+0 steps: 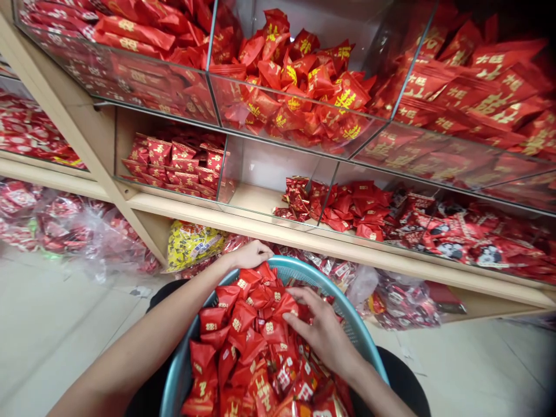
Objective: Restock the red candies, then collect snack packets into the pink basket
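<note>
A blue-green plastic basket (369,341) stands in front of me, heaped with red wrapped candies (243,315) printed with gold characters. At its far rim is my left hand (249,255), the fingers bent and drawn together; whatever is in them is hidden. My right hand (319,324) lies over the right part of the heap. Its thumb and fingers are apart, touching the red packets, one of which lies between them. Darker wrapped pieces show partly beneath this hand.
Wooden shelves (278,223) with clear dividers rise beyond the basket. Red and gold packets (304,87) fill upper bins, and a few dark red pieces (297,197) lie in a lower one. Beneath are a yellow bag (193,243) and plastic bags (403,301) on the tiled floor (65,330).
</note>
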`<state>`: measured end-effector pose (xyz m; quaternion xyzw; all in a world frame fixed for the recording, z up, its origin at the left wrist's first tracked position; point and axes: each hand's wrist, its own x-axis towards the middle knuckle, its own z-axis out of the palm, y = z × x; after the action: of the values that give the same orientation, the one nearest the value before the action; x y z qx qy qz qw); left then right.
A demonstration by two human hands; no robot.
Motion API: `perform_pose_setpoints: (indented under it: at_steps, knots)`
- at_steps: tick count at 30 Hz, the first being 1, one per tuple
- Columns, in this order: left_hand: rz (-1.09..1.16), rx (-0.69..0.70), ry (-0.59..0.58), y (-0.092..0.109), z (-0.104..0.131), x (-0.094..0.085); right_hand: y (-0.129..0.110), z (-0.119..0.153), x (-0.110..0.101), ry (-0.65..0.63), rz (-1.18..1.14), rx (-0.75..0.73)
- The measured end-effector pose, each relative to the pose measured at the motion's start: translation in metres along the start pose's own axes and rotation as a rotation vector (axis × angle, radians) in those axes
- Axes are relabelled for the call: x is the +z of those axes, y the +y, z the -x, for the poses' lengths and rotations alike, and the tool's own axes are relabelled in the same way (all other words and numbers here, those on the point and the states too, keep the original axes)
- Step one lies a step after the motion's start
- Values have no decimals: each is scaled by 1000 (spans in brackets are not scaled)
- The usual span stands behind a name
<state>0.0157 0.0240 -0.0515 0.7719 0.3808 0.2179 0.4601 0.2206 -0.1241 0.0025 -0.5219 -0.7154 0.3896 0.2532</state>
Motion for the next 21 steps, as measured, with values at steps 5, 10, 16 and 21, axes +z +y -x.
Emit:
perform_pose_setpoints:
  at_steps: [5,10,16,21]
  knots:
    - [-5,8,-1,1,1,-1,-7,-5,20,-86,417,-200]
    - [-19,21,-9,1,0,-1,-9,-12,35,-103,540,-292]
    - [-25,25,-20,-6,-3,0,-13,-14,11,37,501,-361]
    - [-13,16,-27,-5,-3,0,-10,-42,-67,347,550,-436]
